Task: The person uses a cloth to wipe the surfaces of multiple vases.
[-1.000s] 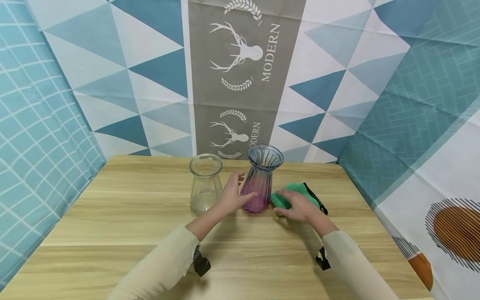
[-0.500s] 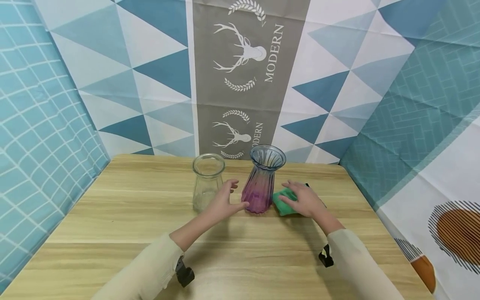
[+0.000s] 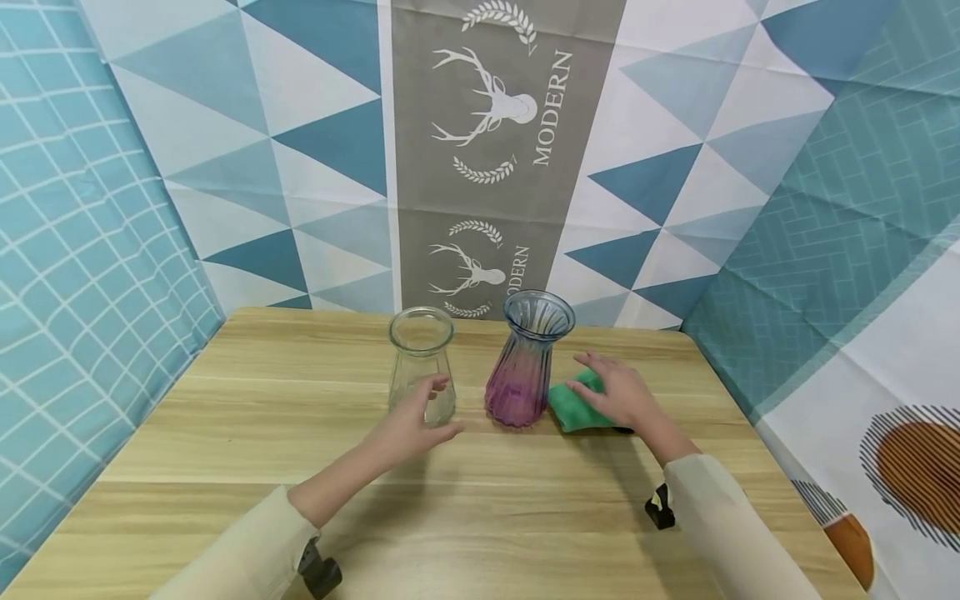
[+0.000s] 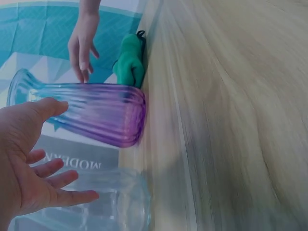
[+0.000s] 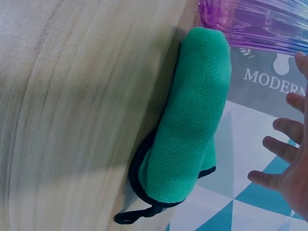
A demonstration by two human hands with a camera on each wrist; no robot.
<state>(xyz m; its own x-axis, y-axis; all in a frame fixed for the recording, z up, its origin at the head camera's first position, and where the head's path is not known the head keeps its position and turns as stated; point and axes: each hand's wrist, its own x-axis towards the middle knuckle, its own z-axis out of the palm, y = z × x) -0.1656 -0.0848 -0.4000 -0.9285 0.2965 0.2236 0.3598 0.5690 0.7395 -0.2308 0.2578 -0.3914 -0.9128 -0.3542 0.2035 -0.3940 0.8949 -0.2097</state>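
A ribbed glass vase [image 3: 520, 375], blue at the rim and purple at the base, stands upright on the table. To its left is a clear glass vase [image 3: 422, 365], partly covered by my left hand [image 3: 405, 432]. That hand is held in front of the clear vase with fingers spread and nothing in its grasp. On the ribbed vase's right lies a folded green cloth [image 5: 192, 110] with black edging and a black loop. My right hand [image 3: 618, 393] hovers over the cloth, fingers extended and apart from it in the right wrist view.
The wooden table [image 3: 480, 508] ends at a patterned fabric backdrop [image 3: 330, 167] behind the vases. Tiled-print fabric [image 3: 82, 208] hangs on the left, with more printed fabric [image 3: 810, 233] on the right.
My left hand has drawn back from the ribbed vase, leftward and toward me. My right hand has shifted slightly right over the cloth. Both vases stay standing on the table.
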